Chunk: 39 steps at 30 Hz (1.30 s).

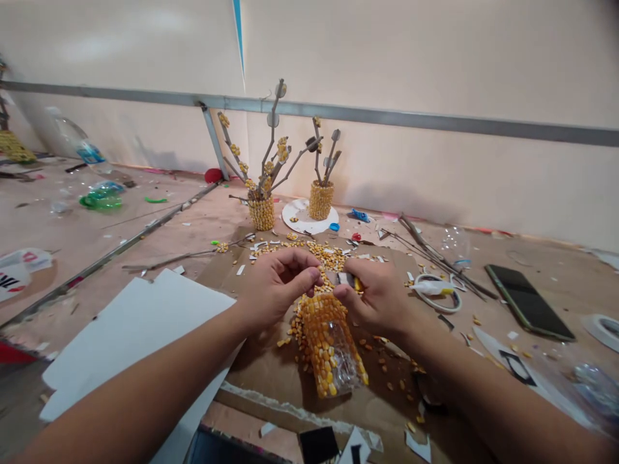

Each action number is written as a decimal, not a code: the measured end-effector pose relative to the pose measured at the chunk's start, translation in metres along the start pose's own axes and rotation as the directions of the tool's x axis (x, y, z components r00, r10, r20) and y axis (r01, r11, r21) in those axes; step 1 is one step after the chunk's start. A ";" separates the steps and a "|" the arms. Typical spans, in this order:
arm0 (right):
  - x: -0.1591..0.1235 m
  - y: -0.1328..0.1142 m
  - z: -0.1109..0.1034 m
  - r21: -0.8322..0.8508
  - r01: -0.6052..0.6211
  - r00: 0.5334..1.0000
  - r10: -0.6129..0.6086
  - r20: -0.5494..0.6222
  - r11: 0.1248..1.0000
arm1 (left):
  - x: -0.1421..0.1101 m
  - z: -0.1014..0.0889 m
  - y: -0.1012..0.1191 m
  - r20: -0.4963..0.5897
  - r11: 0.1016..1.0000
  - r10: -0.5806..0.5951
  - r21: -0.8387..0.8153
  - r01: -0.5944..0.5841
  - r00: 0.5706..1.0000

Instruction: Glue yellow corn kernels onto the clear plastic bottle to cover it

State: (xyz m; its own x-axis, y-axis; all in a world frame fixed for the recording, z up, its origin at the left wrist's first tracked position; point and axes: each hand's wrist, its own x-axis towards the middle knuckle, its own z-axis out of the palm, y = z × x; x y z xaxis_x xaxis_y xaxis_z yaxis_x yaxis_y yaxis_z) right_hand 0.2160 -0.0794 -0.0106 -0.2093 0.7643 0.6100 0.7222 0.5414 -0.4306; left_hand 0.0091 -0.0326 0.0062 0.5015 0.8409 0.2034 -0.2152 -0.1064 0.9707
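Note:
My left hand (285,280) is closed in a pinch, thumb against fingertips; anything between them is too small to make out. My right hand (380,293) is wrapped round a small tool with a grey-white end and a yellow part (346,278), mostly hidden by the fingers. Just below both hands, a clear plastic bottle piece (343,354) lies on its side, partly covered with glued corn kernels (322,341). A bare see-through patch shows on it. Loose corn kernels (329,256) are heaped behind the hands, on a sheet of brown cardboard (271,380).
Two kernel-covered pots with twigs (262,214) (321,201) stand at the back, one on a white disc (296,220). White sheets (145,328) lie left. Right are a tape roll (438,306), a glue tube (438,289), twigs (435,254) and a phone (529,301).

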 end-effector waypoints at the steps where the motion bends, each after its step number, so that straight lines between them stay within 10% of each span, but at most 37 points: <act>1: -0.001 -0.001 0.001 -0.021 0.012 1.000 -0.012 0.011 1.000 | -0.001 0.001 0.001 0.004 1.000 -0.009 -0.002 0.009 1.000; 26: -0.006 -0.011 0.003 -0.193 0.063 0.998 -0.059 0.025 0.979 | -0.005 0.003 -0.002 0.052 0.985 0.085 0.144 -0.092 0.995; 33: 0.002 0.011 -0.005 -0.057 -0.217 0.971 0.210 -0.117 0.974 | -0.004 0.005 0.006 0.056 0.998 0.015 0.060 -0.019 0.998; 39: 0.008 -0.003 -0.017 0.155 -0.068 0.995 0.078 -0.058 0.986 | -0.004 0.001 0.003 0.062 0.994 -0.007 0.108 0.000 0.998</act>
State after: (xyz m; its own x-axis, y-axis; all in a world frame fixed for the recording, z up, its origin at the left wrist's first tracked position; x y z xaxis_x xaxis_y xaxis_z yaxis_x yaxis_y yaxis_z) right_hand 0.2232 -0.0804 0.0071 -0.1143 0.7826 0.6119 0.6236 0.5360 -0.5691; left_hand 0.0074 -0.0371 0.0084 0.5540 0.8071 0.2040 -0.1233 -0.1628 0.9789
